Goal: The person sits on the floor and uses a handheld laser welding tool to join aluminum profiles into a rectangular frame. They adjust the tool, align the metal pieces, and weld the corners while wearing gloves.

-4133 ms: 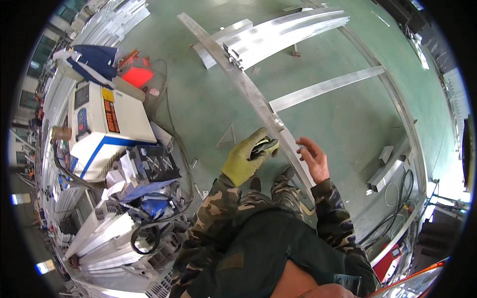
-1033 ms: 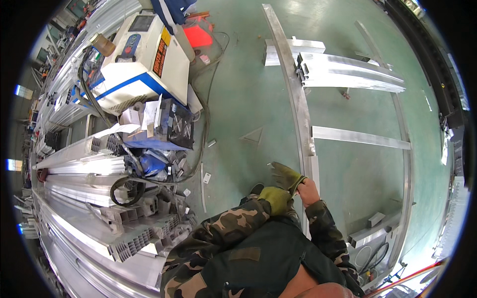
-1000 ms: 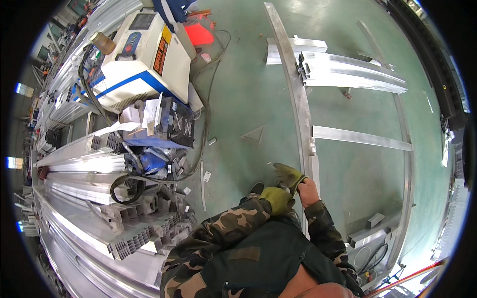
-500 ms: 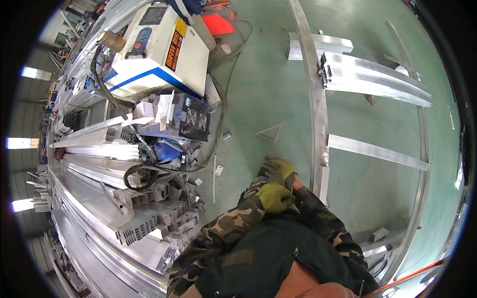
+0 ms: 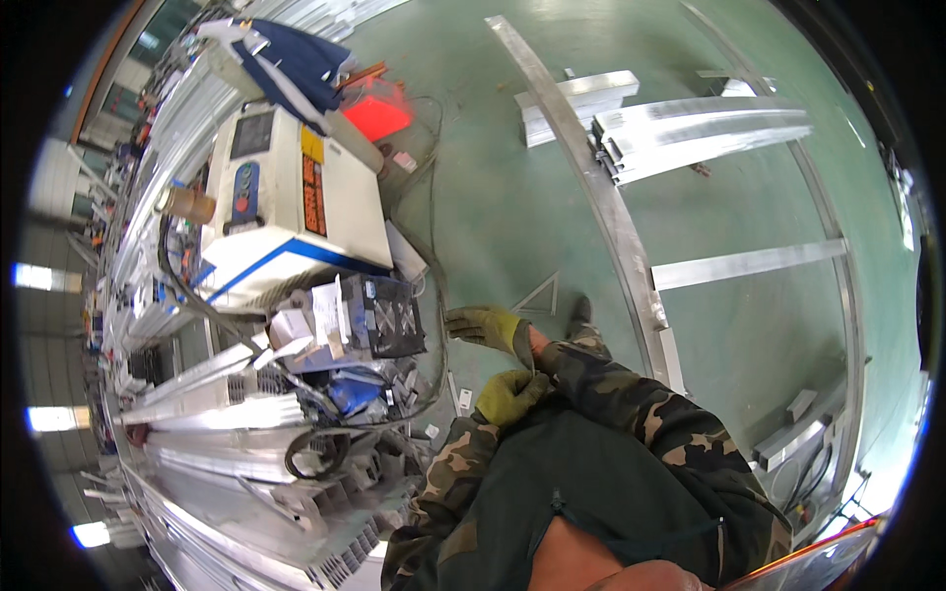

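Yellow-green work gloves with grey-brown palms and fingers cover both my hands. My right hand point(image 5: 483, 326) stretches leftward across my front, its fingers straight. Bare skin shows at the right wrist, between the glove and the camouflage sleeve point(image 5: 641, 389). Close below it, my left hand point(image 5: 510, 396) is closed with its fingertips on the cuff of the right glove point(image 5: 530, 353), which stands slightly away from the wrist. The left fingertips are partly hidden.
At left stands a white machine point(image 5: 330, 197) with a blue stripe; a cable point(image 5: 440, 266) runs along the floor. Aluminium profiles point(image 5: 217, 433) are piled nearer. A metal frame point(image 5: 616, 227) bearing profiles point(image 5: 700, 133) lies right. A triangular piece point(image 5: 537, 294) and my shoe point(image 5: 581, 310) are ahead.
My right hand has swung left and its fingers have straightened. My left hand has shifted slightly left, staying at the right glove's cuff. The view has turned, and a shoe has come into sight.
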`<action>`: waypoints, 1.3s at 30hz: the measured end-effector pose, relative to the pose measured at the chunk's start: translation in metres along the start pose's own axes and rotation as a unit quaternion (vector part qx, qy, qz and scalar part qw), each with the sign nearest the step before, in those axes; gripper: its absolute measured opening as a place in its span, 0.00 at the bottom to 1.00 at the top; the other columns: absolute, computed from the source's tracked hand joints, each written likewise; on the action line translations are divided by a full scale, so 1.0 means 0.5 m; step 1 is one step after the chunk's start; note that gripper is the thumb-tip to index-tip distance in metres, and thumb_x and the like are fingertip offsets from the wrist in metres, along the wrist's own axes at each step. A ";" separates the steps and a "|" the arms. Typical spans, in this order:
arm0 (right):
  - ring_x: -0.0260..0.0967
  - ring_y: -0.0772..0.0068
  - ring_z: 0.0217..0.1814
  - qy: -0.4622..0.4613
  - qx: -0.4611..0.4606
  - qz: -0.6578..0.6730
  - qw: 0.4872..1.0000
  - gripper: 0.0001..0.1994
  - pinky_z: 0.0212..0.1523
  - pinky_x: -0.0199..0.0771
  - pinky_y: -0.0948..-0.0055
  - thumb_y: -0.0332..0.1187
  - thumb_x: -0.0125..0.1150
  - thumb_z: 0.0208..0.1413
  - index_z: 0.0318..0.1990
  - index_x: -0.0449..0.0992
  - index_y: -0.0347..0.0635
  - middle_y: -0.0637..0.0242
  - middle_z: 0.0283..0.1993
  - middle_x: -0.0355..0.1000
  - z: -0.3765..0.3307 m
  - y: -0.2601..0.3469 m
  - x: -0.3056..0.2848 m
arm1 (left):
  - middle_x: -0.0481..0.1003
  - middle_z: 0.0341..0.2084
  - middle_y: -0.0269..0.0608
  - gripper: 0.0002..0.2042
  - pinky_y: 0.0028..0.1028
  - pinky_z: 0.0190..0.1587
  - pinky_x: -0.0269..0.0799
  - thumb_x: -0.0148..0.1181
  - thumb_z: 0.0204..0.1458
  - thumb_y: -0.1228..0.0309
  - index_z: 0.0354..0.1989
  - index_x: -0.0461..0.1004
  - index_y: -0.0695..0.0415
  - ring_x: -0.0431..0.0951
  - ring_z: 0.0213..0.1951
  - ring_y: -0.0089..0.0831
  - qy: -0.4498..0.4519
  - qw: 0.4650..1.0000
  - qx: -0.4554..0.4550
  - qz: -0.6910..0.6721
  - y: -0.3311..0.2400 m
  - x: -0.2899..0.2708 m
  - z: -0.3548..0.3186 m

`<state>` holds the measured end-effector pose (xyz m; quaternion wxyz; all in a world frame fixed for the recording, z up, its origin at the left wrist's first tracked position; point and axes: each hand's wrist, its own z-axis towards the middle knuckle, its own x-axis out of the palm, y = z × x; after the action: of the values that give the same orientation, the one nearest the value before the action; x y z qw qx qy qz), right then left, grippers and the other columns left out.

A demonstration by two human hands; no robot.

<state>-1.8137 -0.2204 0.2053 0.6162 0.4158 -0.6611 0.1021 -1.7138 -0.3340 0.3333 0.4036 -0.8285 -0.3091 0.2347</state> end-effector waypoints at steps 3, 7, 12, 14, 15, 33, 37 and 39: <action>0.70 0.68 0.66 0.000 -0.170 -0.159 0.973 0.19 0.66 0.70 0.72 0.28 0.52 0.71 0.66 0.71 0.36 0.60 0.68 0.70 -0.026 0.033 0.061 | 0.80 0.29 0.36 0.22 0.30 0.37 0.72 0.60 0.65 0.52 0.39 0.83 0.64 0.77 0.33 0.24 0.014 1.000 0.012 -0.019 -0.004 -0.016 0.013; 0.75 0.69 0.59 -0.102 -0.199 -0.326 0.918 0.15 0.59 0.76 0.73 0.24 0.59 0.66 0.58 0.78 0.33 0.56 0.67 0.71 -0.028 0.097 0.052 | 0.80 0.28 0.36 0.21 0.29 0.35 0.71 0.60 0.66 0.53 0.38 0.82 0.63 0.76 0.31 0.23 0.074 0.996 0.046 -0.023 -0.048 -0.019 0.051; 0.77 0.69 0.56 -0.190 -0.159 -0.168 0.954 0.19 0.58 0.77 0.71 0.32 0.62 0.66 0.62 0.76 0.36 0.59 0.61 0.76 -0.060 0.123 -0.043 | 0.77 0.23 0.34 0.21 0.27 0.31 0.67 0.60 0.66 0.53 0.31 0.80 0.62 0.73 0.27 0.22 0.144 0.987 0.036 0.059 -0.076 -0.014 0.118; 0.77 0.69 0.56 -0.181 -0.169 -0.070 0.966 0.19 0.58 0.77 0.70 0.33 0.62 0.66 0.62 0.76 0.36 0.60 0.60 0.77 -0.066 0.101 -0.020 | 0.77 0.23 0.34 0.22 0.27 0.31 0.67 0.60 0.66 0.52 0.30 0.80 0.62 0.73 0.27 0.22 0.153 0.987 0.010 0.055 -0.089 -0.023 0.113; 0.77 0.69 0.56 -0.181 -0.178 -0.037 0.967 0.19 0.58 0.77 0.70 0.33 0.62 0.67 0.62 0.76 0.36 0.60 0.60 0.77 -0.073 0.100 -0.018 | 0.77 0.23 0.34 0.23 0.27 0.31 0.67 0.60 0.66 0.52 0.29 0.79 0.62 0.73 0.27 0.22 0.160 0.986 -0.001 0.050 -0.094 -0.023 0.117; 0.62 0.60 0.74 -0.229 -0.473 0.381 0.760 0.29 0.75 0.57 0.62 0.51 0.58 0.68 0.70 0.70 0.45 0.59 0.71 0.67 -0.459 0.170 -0.204 | 0.73 0.17 0.44 0.20 0.35 0.26 0.65 0.61 0.65 0.58 0.27 0.77 0.64 0.71 0.21 0.27 0.456 0.829 0.013 0.323 -0.266 0.340 0.338; 0.73 0.65 0.63 -0.343 -0.410 0.245 0.809 0.26 0.67 0.69 0.66 0.52 0.58 0.67 0.64 0.76 0.46 0.61 0.61 0.75 -0.567 0.202 -0.243 | 0.74 0.18 0.47 0.20 0.36 0.26 0.66 0.61 0.65 0.59 0.27 0.76 0.64 0.74 0.22 0.28 0.476 0.806 0.012 0.351 -0.252 0.440 0.383; 0.78 0.68 0.54 -0.411 -0.333 0.133 0.838 0.23 0.60 0.76 0.68 0.52 0.59 0.67 0.57 0.81 0.45 0.63 0.52 0.81 -0.622 0.184 -0.287 | 0.74 0.18 0.49 0.20 0.36 0.27 0.67 0.61 0.64 0.58 0.27 0.76 0.64 0.74 0.22 0.29 0.488 0.782 -0.038 0.386 -0.253 0.478 0.407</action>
<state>-1.6641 0.1002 0.1793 0.3693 0.0968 -0.8967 -0.2238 -1.7173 0.0015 0.2882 0.3440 -0.8973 0.2659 -0.0765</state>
